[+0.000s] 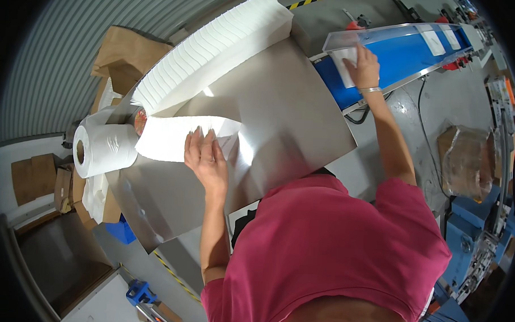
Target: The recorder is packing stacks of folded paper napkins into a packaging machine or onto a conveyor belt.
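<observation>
Beneath your outstretched left hand [205,160] lies white paper [166,138]. Well apart, your right hand [365,69] touches a white sheet [344,76] on the blue belt [394,62], its grip unclear.

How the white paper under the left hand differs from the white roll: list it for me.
Shape: the white paper is a low, broad piece; the white roll is a thick hollow cylinder on its side.
Contact: the left hand rests on the white paper; no hand touches the white roll.
Shared: both are white.
</observation>
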The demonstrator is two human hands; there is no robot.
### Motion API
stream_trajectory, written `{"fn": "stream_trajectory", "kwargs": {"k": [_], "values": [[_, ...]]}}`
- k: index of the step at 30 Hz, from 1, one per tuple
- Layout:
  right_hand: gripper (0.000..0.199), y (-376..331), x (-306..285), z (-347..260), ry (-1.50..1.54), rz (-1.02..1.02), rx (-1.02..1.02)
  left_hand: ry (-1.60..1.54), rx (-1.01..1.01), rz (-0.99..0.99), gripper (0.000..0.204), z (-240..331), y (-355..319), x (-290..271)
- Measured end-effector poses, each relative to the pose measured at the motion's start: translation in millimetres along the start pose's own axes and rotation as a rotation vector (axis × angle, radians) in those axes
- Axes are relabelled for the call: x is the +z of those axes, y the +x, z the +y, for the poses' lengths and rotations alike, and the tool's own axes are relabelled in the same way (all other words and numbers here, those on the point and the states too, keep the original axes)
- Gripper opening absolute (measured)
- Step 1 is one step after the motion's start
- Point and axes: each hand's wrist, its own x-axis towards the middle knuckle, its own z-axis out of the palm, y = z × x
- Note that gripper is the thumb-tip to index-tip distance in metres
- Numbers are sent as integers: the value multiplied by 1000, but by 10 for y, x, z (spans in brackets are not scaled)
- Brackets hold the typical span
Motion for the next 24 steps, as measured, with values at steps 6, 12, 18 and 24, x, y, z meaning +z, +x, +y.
{"fn": "stream_trajectory", "kwargs": {"k": [6, 12, 18, 24], "values": [[47, -363, -175, -1654, 1072, -803, -412, 5, 28, -72, 28, 25, 24, -102], [49, -644, 192, -2286, 1123, -543, -831, -49, 49, -48, 31, 138, 109, -123], [34, -612, 34, -1521, 1337, -835, 181, 0, -37, -29, 32, -193, 26, -43], [46, -163, 216, 27, 580, -454, 382, 9, -20, -4, 36, -159, 53, -16]]}}
